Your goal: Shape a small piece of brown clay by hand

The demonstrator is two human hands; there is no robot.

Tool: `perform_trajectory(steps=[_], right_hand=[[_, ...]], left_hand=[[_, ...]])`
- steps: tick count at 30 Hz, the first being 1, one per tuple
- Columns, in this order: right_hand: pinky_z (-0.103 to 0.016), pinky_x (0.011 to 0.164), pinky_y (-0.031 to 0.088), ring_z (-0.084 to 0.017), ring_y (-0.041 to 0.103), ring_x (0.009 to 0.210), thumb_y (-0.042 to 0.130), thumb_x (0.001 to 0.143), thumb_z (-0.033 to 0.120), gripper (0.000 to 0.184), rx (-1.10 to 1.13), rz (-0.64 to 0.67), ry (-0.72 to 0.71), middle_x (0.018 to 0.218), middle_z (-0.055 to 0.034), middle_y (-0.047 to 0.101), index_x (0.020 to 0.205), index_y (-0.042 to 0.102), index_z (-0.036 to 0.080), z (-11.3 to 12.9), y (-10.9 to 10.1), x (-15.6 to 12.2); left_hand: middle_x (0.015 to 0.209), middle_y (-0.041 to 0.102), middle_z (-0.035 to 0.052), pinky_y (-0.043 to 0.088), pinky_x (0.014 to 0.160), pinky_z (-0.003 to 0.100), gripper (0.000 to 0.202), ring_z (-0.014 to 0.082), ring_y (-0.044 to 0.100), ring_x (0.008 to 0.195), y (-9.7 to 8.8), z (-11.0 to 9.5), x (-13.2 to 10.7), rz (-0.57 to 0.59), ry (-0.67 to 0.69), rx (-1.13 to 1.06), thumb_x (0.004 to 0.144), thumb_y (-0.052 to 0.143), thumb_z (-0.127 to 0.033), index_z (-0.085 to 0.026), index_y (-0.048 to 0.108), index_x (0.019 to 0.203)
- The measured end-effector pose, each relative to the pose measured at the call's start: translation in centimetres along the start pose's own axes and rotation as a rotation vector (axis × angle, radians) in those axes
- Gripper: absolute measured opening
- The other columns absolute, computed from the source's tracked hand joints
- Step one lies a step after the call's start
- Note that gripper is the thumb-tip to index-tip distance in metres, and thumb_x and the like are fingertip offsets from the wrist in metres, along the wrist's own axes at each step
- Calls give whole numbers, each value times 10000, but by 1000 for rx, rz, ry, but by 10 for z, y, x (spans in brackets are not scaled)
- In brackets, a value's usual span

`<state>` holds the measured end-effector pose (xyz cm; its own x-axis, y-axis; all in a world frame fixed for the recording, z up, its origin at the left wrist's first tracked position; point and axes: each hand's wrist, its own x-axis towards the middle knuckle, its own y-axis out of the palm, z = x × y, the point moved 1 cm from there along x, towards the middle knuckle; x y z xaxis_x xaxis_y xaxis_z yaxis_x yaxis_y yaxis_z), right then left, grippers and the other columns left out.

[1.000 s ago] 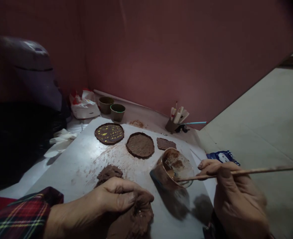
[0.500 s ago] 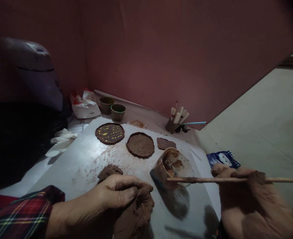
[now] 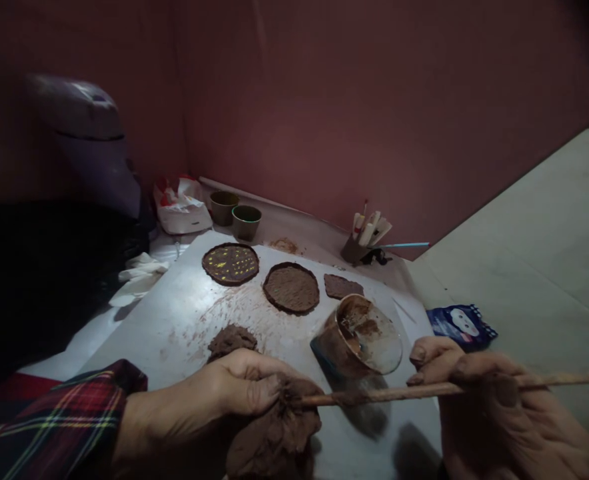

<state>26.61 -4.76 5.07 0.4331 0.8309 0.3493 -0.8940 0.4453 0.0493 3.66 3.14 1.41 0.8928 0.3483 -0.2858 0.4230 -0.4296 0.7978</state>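
Observation:
My left hand [image 3: 224,397], in a plaid sleeve, is closed on a lump of brown clay [image 3: 274,430] at the near edge of a grey board [image 3: 174,313]. My right hand [image 3: 484,413] pinches a long wooden stick [image 3: 424,390] whose muddy tip touches that lump. Just beyond the stick stands a clay-smeared glass cup [image 3: 362,333]. Farther back on the board lie a clay disc with yellow dots [image 3: 230,263], a plain clay disc [image 3: 291,288], a small flat clay piece [image 3: 343,286] and a smaller clay lump [image 3: 231,340].
Two small green pots [image 3: 237,213] and a white plastic bag [image 3: 182,210] stand by the red wall. A holder of tools [image 3: 364,240] is at the back right. A blue packet [image 3: 462,323] lies on the floor. White cloth [image 3: 139,277] sits left.
My right hand drew the stick out of the glass cup and swung its tip left and down onto the clay lump in my left hand. The view shifted slightly.

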Motion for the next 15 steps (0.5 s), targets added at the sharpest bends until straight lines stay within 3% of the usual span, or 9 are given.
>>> perform_trajectory(steps=[3,10,15], right_hand=[[-244,684,562,-173,634,806,678,792,371,148,33,-50,46,682,-15,642,749,654,232,-1,-4,0],[-294,639,554,-201,621,779,633,833,344,132,-33,37,-52,661,-35,655,771,663,231,-1,7,-6],[-295,703,504,-184,598,786,607,843,413,179,16,-82,14,640,-2,641,760,632,256,2,3,-8]], left_hand=[[742,686,74,413,561,170,386,113,592,630,-1,-1,-1,-3,11,18,673,780,-315,-70,736,968],[832,703,88,454,676,201,400,138,621,715,0,3,0,-16,25,-2,665,791,-328,-85,734,977],[841,709,66,454,705,212,404,141,627,733,-2,4,0,-53,78,75,648,801,-362,-139,733,978]])
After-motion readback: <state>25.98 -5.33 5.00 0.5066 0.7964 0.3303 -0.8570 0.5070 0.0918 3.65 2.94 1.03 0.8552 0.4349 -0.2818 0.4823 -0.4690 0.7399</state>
